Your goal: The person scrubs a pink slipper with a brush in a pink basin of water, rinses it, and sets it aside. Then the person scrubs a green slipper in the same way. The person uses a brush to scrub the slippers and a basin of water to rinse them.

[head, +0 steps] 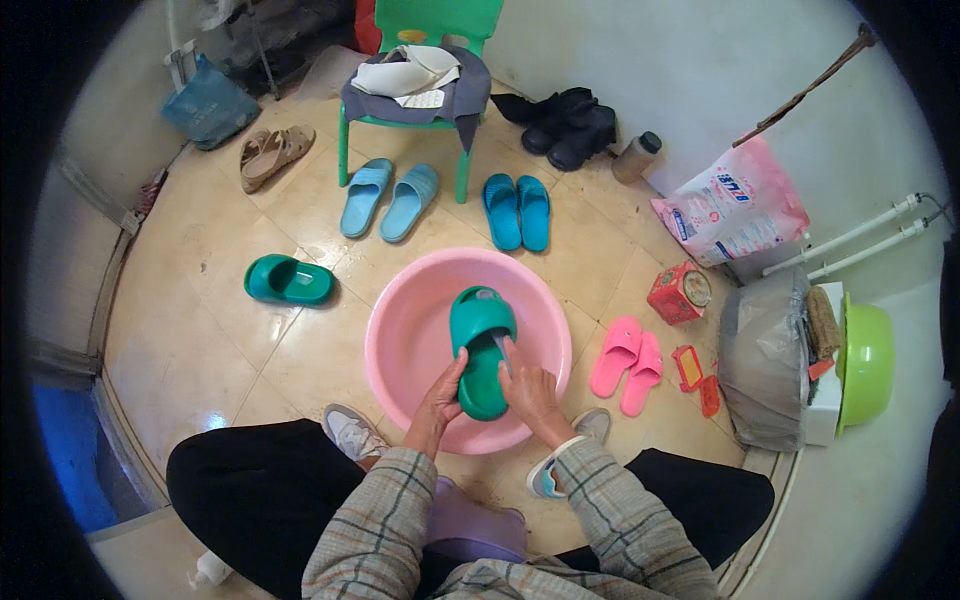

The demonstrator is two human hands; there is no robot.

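A green slide slipper (484, 382) is held over a pink plastic basin (401, 300), its toe pointing away from me. My left hand (444, 394) grips the slipper's left edge near the middle. My right hand (527, 386) holds the greyish handle of a small tool (501, 349), probably a brush, whose far end goes under the slipper's strap; part of its head shows at the toe opening. A matching green slipper (289, 280) lies on the floor left of the basin. The inside bottom of the basin is partly hidden by the slipper.
Beyond the basin are light-blue slippers (409, 202), dark-blue slippers (517, 214) and a green chair (439, 19) bearing cloths. To the right are pink slippers (619, 360), a red box (679, 294), a detergent bag (739, 202) and a covered bin (761, 360). Brown sandals (274, 157) lie far left.
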